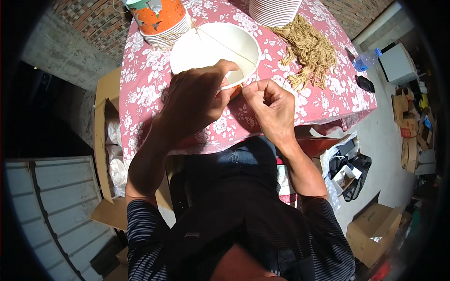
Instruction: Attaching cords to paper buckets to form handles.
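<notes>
A round white paper bucket (190, 54) stands at the near side of the table with its opening toward me; a bit of orange outer wall shows under its near rim. A thin tan string (230, 48) runs from the bucket's far rim across the opening to the right rim. My left hand (199, 93) is closed on the near rim, its fingers partly hidden behind the back of the hand. Just right of it, my right hand (272, 105) pinches with thumb and forefinger at the rim, where the string comes down. The string's end is too small to make out.
A pink flowered cloth covers the table (150, 96). Stacked orange printed buckets (159, 21) stand far left, another white-rimmed stack (274, 10) at the back. A heap of tan strings (309, 51) lies right, near a plastic bottle (367, 61). Cardboard boxes (375, 229) stand on the floor.
</notes>
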A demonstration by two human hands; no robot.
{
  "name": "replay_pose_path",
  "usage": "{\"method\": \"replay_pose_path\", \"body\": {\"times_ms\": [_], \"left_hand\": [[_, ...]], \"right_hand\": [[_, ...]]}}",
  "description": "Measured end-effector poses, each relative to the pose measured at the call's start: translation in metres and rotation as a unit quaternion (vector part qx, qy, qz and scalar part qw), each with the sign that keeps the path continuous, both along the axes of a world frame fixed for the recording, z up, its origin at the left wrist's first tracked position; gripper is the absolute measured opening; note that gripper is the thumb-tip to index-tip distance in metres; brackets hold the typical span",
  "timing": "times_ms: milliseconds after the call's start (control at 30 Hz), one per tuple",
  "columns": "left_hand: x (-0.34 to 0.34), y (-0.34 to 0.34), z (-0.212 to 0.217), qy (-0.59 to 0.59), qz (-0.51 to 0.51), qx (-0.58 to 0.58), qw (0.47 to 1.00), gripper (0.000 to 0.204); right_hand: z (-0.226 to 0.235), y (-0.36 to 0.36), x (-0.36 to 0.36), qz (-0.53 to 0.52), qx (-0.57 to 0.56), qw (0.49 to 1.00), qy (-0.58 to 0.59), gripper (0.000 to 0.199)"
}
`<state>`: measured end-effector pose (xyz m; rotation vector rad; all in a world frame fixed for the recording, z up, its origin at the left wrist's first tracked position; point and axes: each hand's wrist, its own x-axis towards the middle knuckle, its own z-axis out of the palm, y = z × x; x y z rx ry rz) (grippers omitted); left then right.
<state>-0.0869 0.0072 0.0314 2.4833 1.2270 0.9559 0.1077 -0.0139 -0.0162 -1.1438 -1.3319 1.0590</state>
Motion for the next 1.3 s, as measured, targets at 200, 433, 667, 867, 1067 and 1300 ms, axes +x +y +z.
{"method": "replay_pose_path", "body": {"times_ms": [200,433,667,867,1067,1300], "left_hand": [[0.001,0.002,0.000,0.000,-0.006,0.007,1.000,0.041],[0.004,0.001,0.001,-0.009,-0.021,-0.012,1.000,0.037],[-0.007,0.016,0.012,0.028,-0.037,-0.123,0.991,0.029],[-0.010,0.037,0.001,-0.021,-0.156,-0.019,0.987,0.022],[-0.011,0.045,-0.002,0.048,-0.152,-0.018,0.987,0.006],[0.001,0.040,0.007,0.055,-0.130,-0.004,0.990,0.013]], "right_hand": [[0.002,0.002,0.001,0.014,-0.003,1.000,0.013,0.011],[0.000,0.006,-0.003,-0.001,0.000,1.000,0.022,0.012],[0.002,0.004,-0.001,-0.003,0.004,1.000,0.022,0.013],[0.001,0.003,-0.001,-0.001,0.012,1.000,0.021,0.014],[0.006,0.001,0.002,-0.001,-0.001,1.000,-0.008,0.014],[0.005,0.002,0.004,0.009,-0.010,1.000,-0.001,0.015]]}}
